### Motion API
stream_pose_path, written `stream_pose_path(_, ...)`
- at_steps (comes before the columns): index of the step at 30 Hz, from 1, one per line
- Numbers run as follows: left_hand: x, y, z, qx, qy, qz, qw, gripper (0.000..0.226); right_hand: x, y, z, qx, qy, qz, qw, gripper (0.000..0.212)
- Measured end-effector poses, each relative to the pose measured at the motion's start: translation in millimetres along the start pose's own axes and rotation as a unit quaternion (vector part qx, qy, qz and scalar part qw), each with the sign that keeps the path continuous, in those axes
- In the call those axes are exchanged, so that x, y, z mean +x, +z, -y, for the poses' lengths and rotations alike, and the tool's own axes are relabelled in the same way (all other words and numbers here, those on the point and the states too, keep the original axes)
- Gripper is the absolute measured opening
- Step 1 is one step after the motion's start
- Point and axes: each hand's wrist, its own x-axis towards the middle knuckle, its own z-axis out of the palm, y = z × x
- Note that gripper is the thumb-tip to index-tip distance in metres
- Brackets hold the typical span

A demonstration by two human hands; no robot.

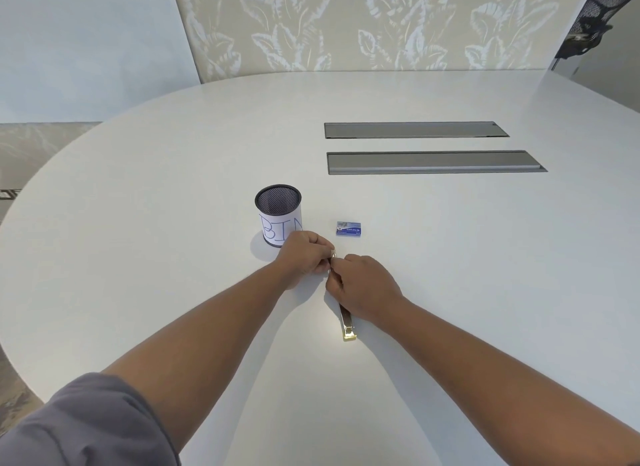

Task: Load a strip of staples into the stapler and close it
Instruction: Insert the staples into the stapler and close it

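A gold-coloured stapler [348,325] lies on the white table [450,292], its near end pointing toward me. My right hand [363,287] covers its far half with the fingers closed on it. My left hand [304,256] is closed around the stapler's far end, where a small metallic tip [333,254] shows between the two hands. Whether the stapler is open or a staple strip is held is hidden by the hands. A small blue staple box [349,229] lies just beyond the hands, closed.
A black mesh cup [278,216] with a paper label reading "BIN" stands just behind my left hand. Two grey recessed cable hatches [433,162] lie farther back on the right. The rounded table edge curves along the left.
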Motion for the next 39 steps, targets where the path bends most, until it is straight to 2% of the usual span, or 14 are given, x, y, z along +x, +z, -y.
stream_pose_path(4,0.5,-0.2,1.2,0.003,0.009,0.006,1.000,0.009,2.9,-1.5,4.5,-0.016,0.036,0.048,0.998,0.023)
stream_pose_path(7,-1.9,-0.7,4.4,0.009,0.033,0.008,0.999,0.012,2.4,-4.6,3.3,0.031,0.055,0.063,0.996,0.018)
stream_pose_path(10,-4.7,-0.3,9.6,0.023,0.059,0.005,0.998,0.013,0.7,-11.1,-1.1,0.070,0.065,0.095,0.991,0.022)
stream_pose_path(14,-6.1,0.0,14.9,0.045,0.093,0.004,0.995,0.018,0.0,-16.8,-0.5,0.076,0.084,0.131,0.985,0.076)
stream_pose_path(16,-6.2,-0.1,17.6,0.057,0.104,-0.003,0.993,0.020,0.3,-15.9,1.0,0.072,0.110,0.146,0.981,0.089)
stream_pose_path(25,-19.1,4.3,23.6,0.089,0.141,-0.030,0.986,0.022,-6.5,-12.2,3.0,0.102,0.156,0.118,0.975,0.081)
stream_pose_path(29,-20.2,5.0,23.9,0.085,0.135,-0.040,0.986,0.032,-10.9,-10.7,1.8,0.116,0.149,0.075,0.979,0.076)
stream_pose_path(31,-19.5,6.6,25.3,0.082,0.137,-0.048,0.986,0.030,-12.4,-10.0,-0.3,0.119,0.143,0.053,0.981,0.073)
stream_pose_path(33,-20.3,8.7,25.7,0.060,0.128,-0.054,0.988,0.024,-12.5,-10.2,-1.9,0.135,0.141,0.030,0.980,0.072)
stream_pose_path(35,-20.7,11.1,23.4,-0.015,0.096,-0.041,0.994,0.026,-11.4,-13.0,-3.2,0.159,0.143,0.008,0.977,0.071)
stream_pose_path(37,-21.9,11.5,18.3,-0.126,0.051,0.012,0.991,0.037,-9.6,-16.9,-3.7,0.176,0.137,-0.013,0.975,0.070)
stream_pose_path(39,-24.8,12.5,13.7,-0.217,0.029,0.082,0.972,0.031,-8.0,-22.2,-2.5,0.179,0.121,-0.022,0.976,0.066)
